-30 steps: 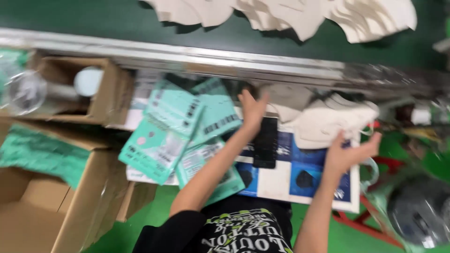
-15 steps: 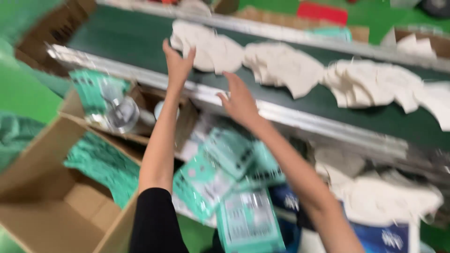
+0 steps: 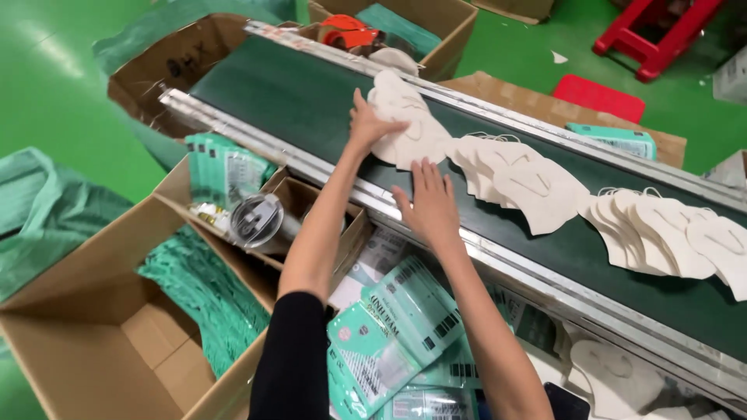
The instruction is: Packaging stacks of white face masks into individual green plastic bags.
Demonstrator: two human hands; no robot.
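My left hand [image 3: 367, 124] lies flat on a stack of white face masks [image 3: 411, 123] at the left end of the dark green conveyor belt [image 3: 296, 93]. My right hand [image 3: 428, 204] reaches over the belt's metal rail [image 3: 498, 253], fingers spread, just short of the same stack and holding nothing. More overlapping white masks [image 3: 529, 177] trail along the belt to the right, up to another pile [image 3: 661, 229]. Green and white printed pouches [image 3: 397, 323] lie below my arms.
A large open cardboard box [image 3: 93, 342] with green bags [image 3: 206, 292] stands at lower left. A small box [image 3: 307, 210] holds a clear round lid [image 3: 255, 220] and green packs [image 3: 222, 167]. Other boxes [image 3: 436, 27] and a red stool [image 3: 646, 31] stand beyond the belt.
My view has swung left and both hands have gone from the pouches and loose masks near my body up onto the belt. The left hand now presses on the mask stack.
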